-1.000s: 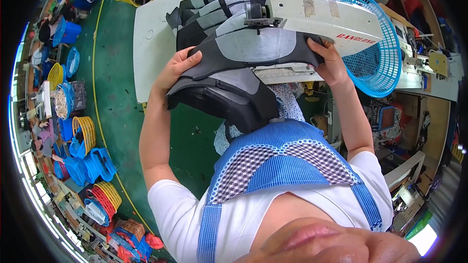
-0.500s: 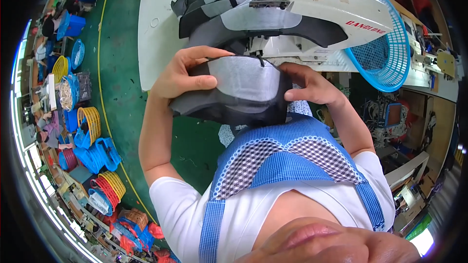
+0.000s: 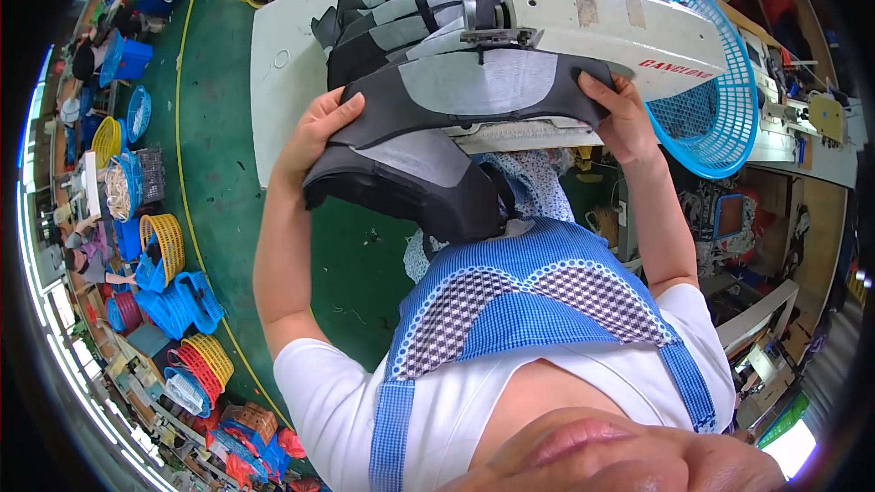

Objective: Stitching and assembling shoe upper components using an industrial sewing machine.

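Your left hand (image 3: 314, 132) is closed on the left end of the dark grey and light grey padded fabric piece (image 3: 483, 91), fingers curled over its top edge, thumb underneath. Your right hand (image 3: 620, 114) grips the right end of the same piece, at about 3 o'clock from the needle area, fingers wrapped over the dark border.

The piece lies stretched between your hands across the front edge of the white table (image 3: 273, 82), directly under the head of the white sewing machine (image 3: 620, 27). A second folded layer of it (image 3: 410, 187) hangs off the table edge at 6 o'clock, down toward your blue checked apron (image 3: 529, 310).

At 12 o'clock, a stack of similar grey pieces (image 3: 392, 18) sits just behind the one you hold, touching it. At 2 o'clock from your right hand, the blue plastic basket (image 3: 720, 118) stands close beside the machine, so that side is tight. At 9 o'clock from your left hand, the table edge drops to open green floor (image 3: 210, 164); coloured baskets (image 3: 164, 255) lie well apart along the far left.
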`<move>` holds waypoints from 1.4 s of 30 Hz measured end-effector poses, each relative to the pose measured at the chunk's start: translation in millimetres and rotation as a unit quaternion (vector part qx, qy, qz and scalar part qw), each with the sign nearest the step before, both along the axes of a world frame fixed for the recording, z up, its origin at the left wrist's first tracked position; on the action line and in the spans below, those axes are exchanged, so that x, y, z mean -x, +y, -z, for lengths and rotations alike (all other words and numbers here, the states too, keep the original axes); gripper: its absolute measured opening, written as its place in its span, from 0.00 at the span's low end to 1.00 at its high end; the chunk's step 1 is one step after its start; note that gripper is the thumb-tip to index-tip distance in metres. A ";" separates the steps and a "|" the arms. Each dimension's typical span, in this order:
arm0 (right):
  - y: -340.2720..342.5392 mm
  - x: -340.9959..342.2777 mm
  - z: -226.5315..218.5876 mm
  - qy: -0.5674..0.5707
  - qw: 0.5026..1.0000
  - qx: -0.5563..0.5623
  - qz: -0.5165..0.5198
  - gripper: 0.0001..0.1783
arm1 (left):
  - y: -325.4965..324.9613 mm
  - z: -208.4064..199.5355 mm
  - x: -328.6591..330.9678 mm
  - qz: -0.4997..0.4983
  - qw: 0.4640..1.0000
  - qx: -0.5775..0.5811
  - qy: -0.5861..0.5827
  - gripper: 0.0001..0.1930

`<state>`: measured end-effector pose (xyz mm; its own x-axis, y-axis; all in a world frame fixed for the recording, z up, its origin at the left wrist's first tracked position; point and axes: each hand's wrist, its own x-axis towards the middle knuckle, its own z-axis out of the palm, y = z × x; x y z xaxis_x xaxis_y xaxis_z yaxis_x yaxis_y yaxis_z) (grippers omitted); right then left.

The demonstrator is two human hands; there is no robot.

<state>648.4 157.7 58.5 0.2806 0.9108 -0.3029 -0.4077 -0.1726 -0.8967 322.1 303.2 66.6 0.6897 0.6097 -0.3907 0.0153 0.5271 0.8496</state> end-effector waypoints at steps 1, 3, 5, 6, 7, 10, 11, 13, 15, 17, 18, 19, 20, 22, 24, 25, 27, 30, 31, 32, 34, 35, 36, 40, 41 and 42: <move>1.0 0.9 5.7 0.038 0.999 -0.030 0.024 0.14 | -0.8 5.9 -2.1 -0.009 1.000 0.005 -0.010 0.15; 4.3 -2.5 12.7 0.058 0.998 0.007 0.034 0.14 | -1.9 12.5 -4.2 -0.014 1.000 0.015 -0.016 0.15; 6.6 -7.9 13.5 0.106 0.994 -0.014 0.025 0.13 | -3.8 12.8 -3.7 -0.011 1.000 0.008 -0.026 0.16; 6.5 -10.5 11.7 0.095 0.994 0.014 0.057 0.13 | -5.2 11.1 -2.6 -0.031 0.999 0.004 -0.015 0.18; 5.8 -10.4 10.5 0.100 0.993 0.013 0.055 0.15 | -7.1 8.8 -0.9 -0.010 1.000 0.011 -0.020 0.18; -5.9 -0.1 4.9 0.144 0.983 -0.045 -0.107 0.21 | -18.0 -0.9 6.0 -0.048 0.996 -0.026 -0.068 0.23; -14.3 4.6 1.0 0.187 0.943 -0.107 -0.253 0.25 | -22.8 -5.0 8.3 0.018 0.998 -0.045 -0.043 0.25; -30.7 27.7 0.1 -0.067 0.953 -0.100 -0.278 0.33 | -31.3 -11.4 7.8 0.119 0.990 -0.065 -0.034 0.25; -39.0 41.5 -5.3 -0.241 0.916 -0.109 -0.301 0.30 | -36.4 -18.9 2.7 0.112 0.989 -0.091 -0.036 0.22; -44.8 43.7 -17.3 -0.274 0.917 -0.090 -0.277 0.20 | -38.6 -29.4 -1.3 0.104 0.983 -0.149 -0.015 0.14; -45.3 39.0 -25.5 -0.269 0.928 -0.094 -0.239 0.11 | -38.9 -35.3 -2.6 0.108 0.983 -0.146 -0.029 0.14; -48.1 30.9 -36.6 -0.248 0.936 -0.087 -0.236 0.09 | -39.4 -41.4 -3.2 0.149 0.970 -0.189 0.024 0.13; -50.8 22.1 -47.5 -0.224 0.945 -0.064 -0.229 0.07 | -39.2 -46.7 -3.9 0.178 0.953 -0.234 0.074 0.13; -49.0 5.0 -61.7 -0.234 0.950 -0.065 -0.196 0.05 | -36.6 -54.4 -3.6 0.226 0.943 -0.237 0.059 0.13; -36.9 -9.6 -63.5 -0.300 0.941 -0.076 -0.140 0.11 | -31.0 -55.0 -2.7 0.162 0.958 -0.210 0.106 0.12; -31.1 -12.8 -59.6 -0.297 0.945 -0.044 -0.131 0.12 | -23.4 -51.2 -4.8 0.150 0.964 -0.207 0.076 0.11; -16.6 -15.9 -44.4 -0.231 0.968 -0.024 -0.096 0.14 | -12.2 -38.5 -7.6 0.090 0.989 -0.109 0.041 0.09; -3.0 -10.8 -15.6 -0.052 0.996 -0.039 -0.055 0.14 | 3.8 -11.8 -14.5 0.050 0.999 -0.021 0.005 0.09; 0.1 -7.6 -6.5 -0.028 0.998 -0.025 -0.053 0.15 | 6.3 -3.4 -16.4 0.013 1.000 0.010 0.011 0.10; 1.9 -5.5 0.5 -0.031 0.998 -0.013 -0.055 0.15 | 7.6 4.0 -18.6 0.030 0.999 0.014 -0.009 0.10; 6.7 -2.8 11.4 0.048 0.999 -0.019 -0.016 0.19 | 9.3 13.9 -23.0 0.020 0.997 0.068 0.012 0.11; 9.9 -3.9 14.4 0.068 0.998 0.006 -0.007 0.20 | 8.8 16.5 -24.0 0.028 0.997 0.067 -0.018 0.11; 11.0 -5.2 16.3 0.067 0.998 0.012 -0.007 0.20 | 7.0 18.4 -23.6 0.035 0.996 0.075 -0.039 0.12; 7.8 -9.3 17.5 0.058 0.998 0.018 0.032 0.18 | -7.5 19.9 -10.1 -0.068 0.970 0.195 -0.128 0.19; 1.9 -5.4 18.5 0.095 0.995 0.010 -0.038 0.21 | -12.0 19.4 -3.8 -0.076 0.976 0.182 -0.093 0.19; -3.0 -2.7 18.6 0.135 0.985 -0.002 -0.107 0.25 | -16.1 18.5 2.5 -0.058 0.984 0.103 -0.130 0.21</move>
<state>651.1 154.6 39.9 -0.0078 0.9415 -0.3369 -0.5857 -0.2774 -0.7616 319.6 287.1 48.2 0.7127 0.6171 -0.3335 -0.2596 0.6737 0.6920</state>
